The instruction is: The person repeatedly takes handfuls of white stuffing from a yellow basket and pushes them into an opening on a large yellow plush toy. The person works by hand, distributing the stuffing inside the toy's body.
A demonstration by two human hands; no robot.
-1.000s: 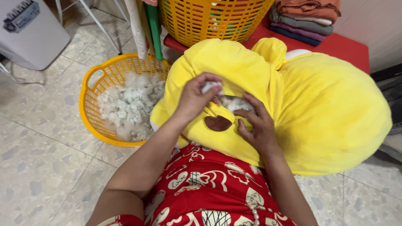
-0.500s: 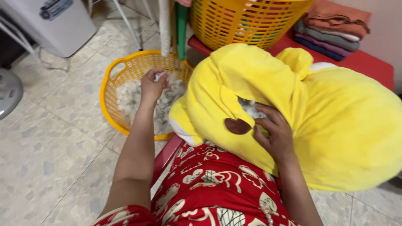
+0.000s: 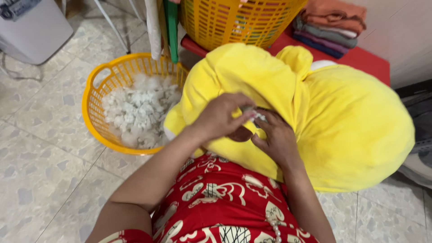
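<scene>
A big yellow plush toy (image 3: 351, 121) lies across my lap, which is covered in red patterned cloth. It has a brown patch (image 3: 240, 134) and an opening where white stuffing (image 3: 259, 116) shows. My left hand (image 3: 220, 117) reaches over to that opening, its fingertips pinched on the tuft of stuffing. Just below the opening, my right hand (image 3: 276, 139) grips the yellow fabric and holds it apart. On the floor to the left stands a round yellow basket (image 3: 90, 90), partly filled with loose white stuffing (image 3: 135, 110).
Behind the toy a taller yellow mesh basket (image 3: 234, 22) and a stack of folded clothes (image 3: 333, 22) sit on a red surface (image 3: 364, 56). A white appliance (image 3: 31, 27) stands at the top left on the tiled floor. Green and white poles (image 3: 171, 27) lean beside the basket.
My left hand carried a tuft to the floor basket, dropped it there, and has come back to the toy's opening. My right hand stayed on the fabric.
</scene>
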